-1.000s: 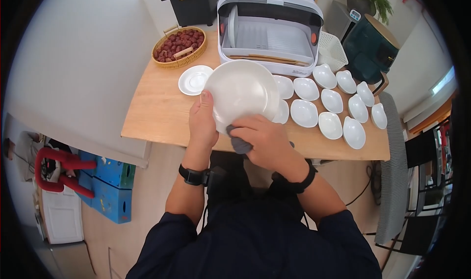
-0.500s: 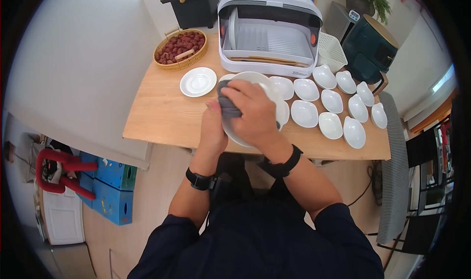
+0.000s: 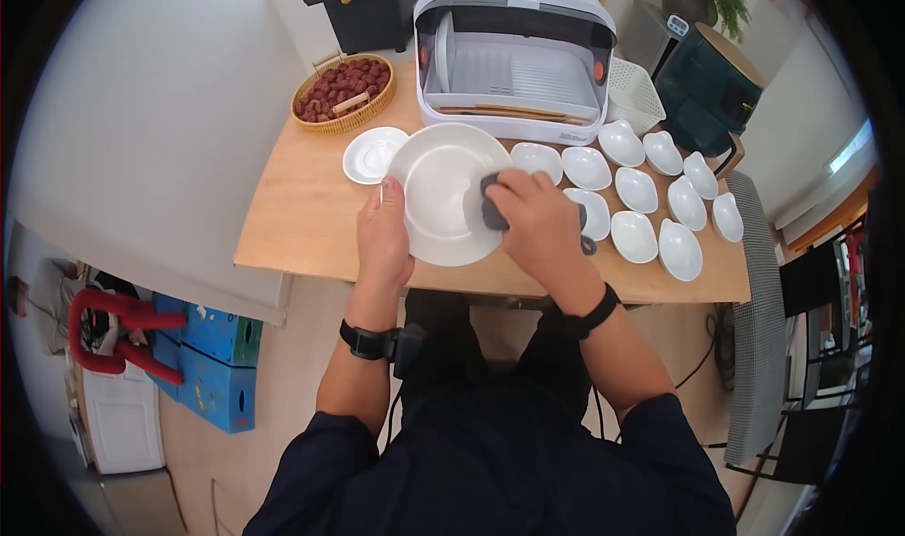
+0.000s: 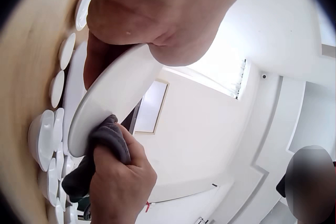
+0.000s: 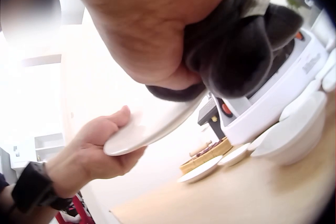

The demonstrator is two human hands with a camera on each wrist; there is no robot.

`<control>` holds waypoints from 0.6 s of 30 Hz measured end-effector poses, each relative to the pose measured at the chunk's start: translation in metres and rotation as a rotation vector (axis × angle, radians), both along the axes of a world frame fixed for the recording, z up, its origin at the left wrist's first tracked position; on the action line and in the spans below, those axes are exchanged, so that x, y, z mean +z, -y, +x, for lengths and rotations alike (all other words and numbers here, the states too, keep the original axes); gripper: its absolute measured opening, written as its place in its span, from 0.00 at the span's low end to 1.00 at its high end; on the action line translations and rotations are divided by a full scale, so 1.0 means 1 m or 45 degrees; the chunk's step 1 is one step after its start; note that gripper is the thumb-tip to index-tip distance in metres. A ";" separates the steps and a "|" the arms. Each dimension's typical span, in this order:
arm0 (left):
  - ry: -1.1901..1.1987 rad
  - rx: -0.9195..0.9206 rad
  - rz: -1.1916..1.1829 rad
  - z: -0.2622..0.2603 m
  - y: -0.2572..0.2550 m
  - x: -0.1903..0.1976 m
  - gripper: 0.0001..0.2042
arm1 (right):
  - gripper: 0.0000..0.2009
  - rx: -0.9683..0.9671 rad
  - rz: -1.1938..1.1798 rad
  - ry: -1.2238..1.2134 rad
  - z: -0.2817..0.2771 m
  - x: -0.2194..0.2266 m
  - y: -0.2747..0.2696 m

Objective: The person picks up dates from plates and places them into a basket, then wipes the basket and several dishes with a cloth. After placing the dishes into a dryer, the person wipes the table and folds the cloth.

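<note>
A round white plate (image 3: 443, 192) is held up over the near part of the table. My left hand (image 3: 384, 234) grips its left edge, thumb on the upper face and fingers underneath. On the plate's right side, my right hand (image 3: 545, 225) holds a dark grey cloth (image 3: 494, 203) against the rim. In the left wrist view the cloth (image 4: 107, 139) is bunched under the right hand's fingers and folds over the plate's edge. The right wrist view shows loose folds of the cloth (image 5: 236, 58) hanging beside the palm.
Several small white dishes (image 3: 633, 237) stand in rows at the right. A white saucer (image 3: 374, 155) lies at the left, near a basket of dark red fruit (image 3: 344, 93). Behind stands a white dish box (image 3: 514, 126) with its front open. A dark green appliance (image 3: 714, 93) is at the back right.
The right hand with the cloth has moved from the plate's near edge, across to its left side, then back to the right rim. The plate tilted down midway and now faces up again.
</note>
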State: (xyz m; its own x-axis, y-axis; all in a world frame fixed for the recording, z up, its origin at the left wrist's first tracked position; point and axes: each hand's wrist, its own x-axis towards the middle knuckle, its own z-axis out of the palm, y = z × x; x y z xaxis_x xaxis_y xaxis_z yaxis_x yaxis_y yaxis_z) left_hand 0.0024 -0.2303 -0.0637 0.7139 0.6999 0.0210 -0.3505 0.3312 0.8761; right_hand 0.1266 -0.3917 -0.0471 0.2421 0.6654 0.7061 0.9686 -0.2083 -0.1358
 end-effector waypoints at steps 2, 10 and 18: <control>-0.005 -0.017 -0.012 0.008 0.005 0.002 0.26 | 0.12 -0.118 0.098 0.088 0.016 0.007 -0.012; 0.164 -0.036 0.164 0.054 -0.014 0.023 0.25 | 0.17 0.272 0.458 -0.204 0.011 0.025 -0.051; 0.306 0.030 -0.124 0.090 -0.060 0.024 0.25 | 0.20 0.185 0.337 -0.471 0.062 0.017 0.007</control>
State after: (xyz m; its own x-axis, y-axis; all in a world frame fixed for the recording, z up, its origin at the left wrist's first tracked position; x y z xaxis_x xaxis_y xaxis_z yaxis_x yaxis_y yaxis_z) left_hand 0.0920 -0.1701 -0.0392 0.6799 0.7235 0.1198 -0.5532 0.3988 0.7314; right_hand 0.1887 -0.3983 -0.0298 0.4270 0.5196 0.7401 0.8618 0.0140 -0.5071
